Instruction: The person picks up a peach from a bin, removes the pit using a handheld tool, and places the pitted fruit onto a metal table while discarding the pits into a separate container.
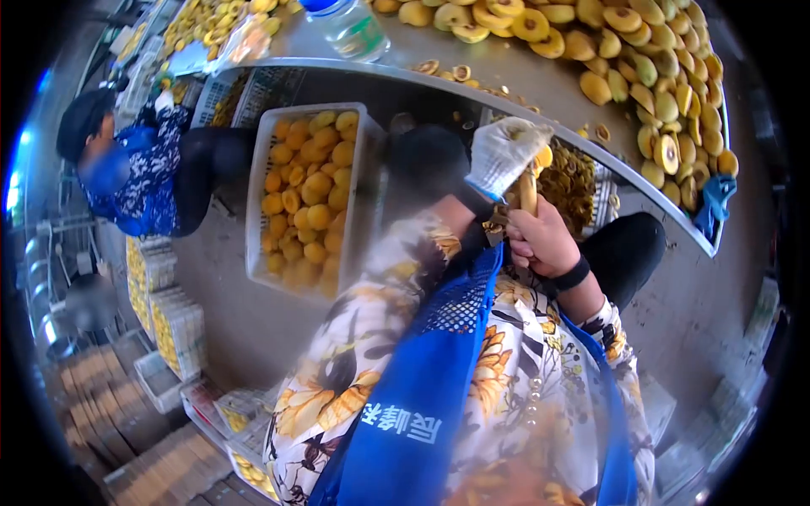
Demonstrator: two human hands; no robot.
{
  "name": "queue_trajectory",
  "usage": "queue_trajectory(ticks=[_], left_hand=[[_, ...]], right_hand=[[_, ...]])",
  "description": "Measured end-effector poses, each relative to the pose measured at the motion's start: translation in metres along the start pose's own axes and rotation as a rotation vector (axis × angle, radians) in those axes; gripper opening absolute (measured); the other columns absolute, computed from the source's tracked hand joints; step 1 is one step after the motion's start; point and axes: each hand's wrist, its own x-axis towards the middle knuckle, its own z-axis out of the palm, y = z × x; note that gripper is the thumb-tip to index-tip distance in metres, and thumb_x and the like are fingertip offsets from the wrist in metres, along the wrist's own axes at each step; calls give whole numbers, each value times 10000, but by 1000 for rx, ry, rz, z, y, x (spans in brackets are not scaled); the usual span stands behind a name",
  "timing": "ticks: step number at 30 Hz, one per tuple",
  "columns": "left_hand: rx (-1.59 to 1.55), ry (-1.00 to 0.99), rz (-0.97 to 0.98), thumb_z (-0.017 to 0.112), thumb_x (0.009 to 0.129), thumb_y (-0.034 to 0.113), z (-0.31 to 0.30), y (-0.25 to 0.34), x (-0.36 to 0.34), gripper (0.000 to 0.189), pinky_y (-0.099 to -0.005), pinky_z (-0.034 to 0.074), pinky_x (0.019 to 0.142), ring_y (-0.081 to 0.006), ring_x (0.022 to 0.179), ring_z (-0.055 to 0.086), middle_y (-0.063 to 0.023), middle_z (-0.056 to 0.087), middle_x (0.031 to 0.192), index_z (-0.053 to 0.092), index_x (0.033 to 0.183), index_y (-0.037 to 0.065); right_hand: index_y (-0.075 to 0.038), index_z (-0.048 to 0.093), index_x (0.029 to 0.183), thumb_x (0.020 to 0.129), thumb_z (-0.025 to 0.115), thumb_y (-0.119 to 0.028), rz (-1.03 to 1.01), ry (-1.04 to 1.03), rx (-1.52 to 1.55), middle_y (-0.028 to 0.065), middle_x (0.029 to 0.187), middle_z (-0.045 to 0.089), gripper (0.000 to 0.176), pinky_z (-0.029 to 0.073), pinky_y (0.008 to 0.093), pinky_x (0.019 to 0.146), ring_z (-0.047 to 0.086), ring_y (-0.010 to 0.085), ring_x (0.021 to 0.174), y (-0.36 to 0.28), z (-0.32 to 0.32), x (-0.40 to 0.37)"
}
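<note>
My left hand (509, 153), in a white knitted glove, closes around a yellow peach (544, 158), most of which the fingers hide. Just below it, my bare right hand (544, 239) grips a tool by its pale wooden handle (529, 192). The tool's upper end meets the fruit, so its working tip cannot be seen. Both hands are over my lap, at the near edge of the metal table (506, 72). Under them stands a crate holding brown pits and scraps (567, 192).
Many halved yellow peaches (582, 46) are heaped on the table, beside a water bottle (354, 34) and a blue glove (715, 202). A white crate of whole-looking fruit (308, 185) stands on the floor at left. A co-worker (139, 169) sits beyond it.
</note>
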Motion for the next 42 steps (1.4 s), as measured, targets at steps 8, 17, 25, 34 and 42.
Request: queue_trajectory(ticks=[8,17,25,34,42], left_hand=[[146,34,94,712,748,190,-22,-25,22,188,-223,440,466,-78,528,544,-35,606,597,649,715,16],[-401,-172,-178,665,801,194,-36,23,7,218,-252,481,559,-125,661,577,-68,605,814,592,895,11],[-147,49,46,648,804,130,-23,3,-3,132,-227,426,443,-98,501,528,-73,602,642,607,810,4],[-143,26,-152,661,801,193,-29,-16,4,181,-229,427,423,-103,494,526,-55,584,638,617,794,17],[-657,280,-407,534,851,417,-20,-37,7,321,-318,464,511,-189,575,558,-61,592,720,575,865,99]], right_hand=[[-99,380,916,848,451,-60,72,62,-11,-17,564,372,106,289,208,312,303,49,353,4,-2,11],[-83,397,932,840,459,-36,65,-150,129,-13,571,380,121,283,212,309,302,53,345,-2,-6,17],[-68,399,885,791,446,-26,6,-73,-91,-3,569,419,113,300,221,303,338,57,349,3,0,17],[-82,402,900,827,441,-35,123,60,-59,-25,533,383,94,275,210,281,317,43,326,5,12,13],[-83,405,1043,911,394,-89,-130,-538,710,-38,569,345,132,237,176,266,259,25,318,21,-37,27]])
